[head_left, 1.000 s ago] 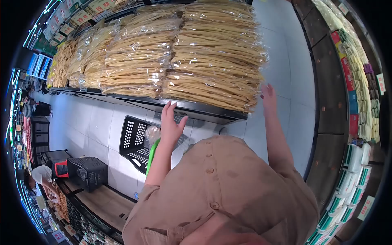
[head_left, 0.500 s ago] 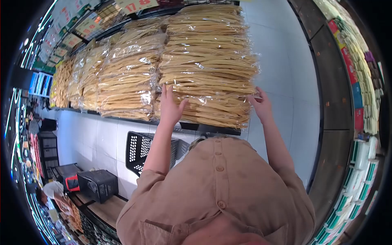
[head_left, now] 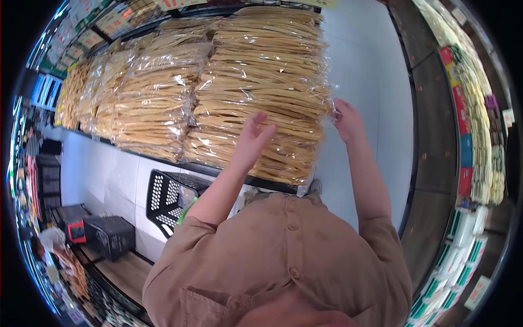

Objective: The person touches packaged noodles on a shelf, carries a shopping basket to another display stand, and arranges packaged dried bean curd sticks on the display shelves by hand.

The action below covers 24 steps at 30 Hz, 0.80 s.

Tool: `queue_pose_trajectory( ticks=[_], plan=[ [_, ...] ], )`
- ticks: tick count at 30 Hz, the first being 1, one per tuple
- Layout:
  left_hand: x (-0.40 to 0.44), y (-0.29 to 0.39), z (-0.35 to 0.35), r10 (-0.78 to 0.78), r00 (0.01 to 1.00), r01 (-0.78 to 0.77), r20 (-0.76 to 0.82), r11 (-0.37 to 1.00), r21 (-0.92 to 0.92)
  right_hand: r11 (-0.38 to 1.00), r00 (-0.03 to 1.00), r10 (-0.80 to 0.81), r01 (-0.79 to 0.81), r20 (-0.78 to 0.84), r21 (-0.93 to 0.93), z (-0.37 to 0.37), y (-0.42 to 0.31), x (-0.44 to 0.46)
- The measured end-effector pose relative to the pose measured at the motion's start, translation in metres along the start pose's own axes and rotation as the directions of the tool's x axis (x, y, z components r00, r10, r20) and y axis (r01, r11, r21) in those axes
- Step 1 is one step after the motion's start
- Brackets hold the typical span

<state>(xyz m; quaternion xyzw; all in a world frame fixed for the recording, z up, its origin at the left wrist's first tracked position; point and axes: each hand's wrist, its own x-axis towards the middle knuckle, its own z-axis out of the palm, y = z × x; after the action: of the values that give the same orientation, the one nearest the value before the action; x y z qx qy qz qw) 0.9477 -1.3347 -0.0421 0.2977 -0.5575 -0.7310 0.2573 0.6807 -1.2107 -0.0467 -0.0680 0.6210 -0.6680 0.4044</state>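
Observation:
Clear plastic bags of long, pale-yellow dried bean curd sticks (head_left: 256,82) lie stacked in rows on a low display. My left hand (head_left: 254,140) is over the front part of the nearest stack, its thumb and fingers apart, and it holds nothing. Whether its fingertips touch the plastic is hard to tell. My right hand (head_left: 350,122) is at the right end of the same stack, with bent fingers and thumb closed on the plastic end of a bag. The fingertips are partly hidden.
A black perforated shopping basket (head_left: 166,199) stands on the floor at my left, below the display. White floor tiles (head_left: 362,65) run along the right side. Shelves with packed goods (head_left: 463,125) line the far right. A person (head_left: 52,240) is at the lower left. Price signs (head_left: 111,22) hang behind.
My left hand has moved right across the bags, away from the stack's left edge. My right hand stays by the right end, slightly higher. The view has shifted, showing more of the basket.

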Motion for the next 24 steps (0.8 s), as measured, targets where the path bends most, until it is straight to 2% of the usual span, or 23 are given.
queue_pose_trajectory(
  ticks=[1, 2, 4, 8, 11, 13, 14, 15, 16, 17, 18, 19, 20, 22, 24],
  plan=[
    [0.002, 0.007, 0.019, -0.059, 0.998, 0.059, 0.006, 0.988, -0.142, 0.995, 0.992, 0.062, -0.069, 0.106, 0.066, -0.003, -0.002, 0.012],
    [0.002, 0.005, 0.037, -0.095, 0.994, 0.082, -0.051, 0.973, -0.216, 0.981, 0.969, 0.126, -0.154, 0.214, 0.118, -0.008, -0.002, 0.023],
    [0.011, 0.004, 0.069, -0.151, 0.976, 0.086, -0.157, 0.931, -0.355, 0.960, 0.936, 0.200, -0.246, 0.289, 0.131, -0.011, -0.001, 0.036],
    [0.025, -0.009, 0.109, -0.152, 0.940, -0.011, -0.304, 0.880, -0.475, 0.922, 0.869, 0.298, -0.370, 0.394, 0.118, -0.014, -0.010, 0.036],
    [0.033, -0.006, 0.122, -0.173, 0.915, -0.056, -0.364, 0.840, -0.539, 0.893, 0.775, 0.374, -0.450, 0.509, 0.028, -0.033, 0.001, 0.059],
    [0.040, 0.000, 0.122, -0.185, 0.908, -0.100, -0.375, 0.775, -0.624, 0.910, 0.822, 0.360, -0.413, 0.442, 0.028, -0.024, -0.010, 0.040],
    [0.041, -0.001, 0.121, -0.023, 0.895, -0.070, -0.446, 0.979, -0.191, 0.920, 0.846, 0.345, -0.390, 0.407, 0.030, -0.020, -0.016, 0.028],
    [0.042, -0.006, 0.118, 0.142, 0.888, -0.013, -0.437, 0.959, 0.284, 0.927, 0.844, 0.321, -0.372, 0.429, 0.039, -0.016, -0.019, 0.019],
    [0.044, -0.006, 0.117, 0.273, 0.893, 0.057, -0.356, 0.719, 0.693, 0.933, 0.844, 0.297, -0.355, 0.447, 0.051, -0.014, -0.021, 0.010],
    [0.050, -0.007, 0.120, 0.149, 0.860, -0.023, -0.489, 0.967, 0.253, 0.938, 0.844, 0.274, -0.341, 0.462, 0.066, -0.014, -0.020, 0.002],
    [0.059, -0.002, 0.128, -0.024, 0.841, -0.133, -0.541, 0.960, -0.248, 0.947, 0.841, 0.251, -0.317, 0.479, 0.061, -0.018, -0.016, -0.004],
    [0.068, 0.002, 0.130, -0.187, 0.845, -0.246, -0.501, 0.697, -0.674, 0.957, 0.839, 0.218, -0.285, 0.498, 0.060, -0.020, -0.014, -0.005],
    [0.071, 0.001, 0.131, -0.211, 0.827, -0.244, -0.521, 0.700, -0.671, 0.966, 0.836, 0.193, -0.255, 0.514, 0.052, -0.026, -0.012, -0.006],
    [0.073, -0.001, 0.130, -0.261, 0.788, -0.234, -0.558, 0.711, -0.663, 0.878, 0.772, 0.282, -0.447, 0.570, 0.171, -0.038, -0.014, 0.002],
    [0.066, 0.001, 0.129, -0.242, 0.818, -0.243, -0.522, 0.678, -0.694, 0.768, 0.660, 0.333, -0.604, 0.673, 0.213, -0.043, -0.021, 0.013]
  ],
)
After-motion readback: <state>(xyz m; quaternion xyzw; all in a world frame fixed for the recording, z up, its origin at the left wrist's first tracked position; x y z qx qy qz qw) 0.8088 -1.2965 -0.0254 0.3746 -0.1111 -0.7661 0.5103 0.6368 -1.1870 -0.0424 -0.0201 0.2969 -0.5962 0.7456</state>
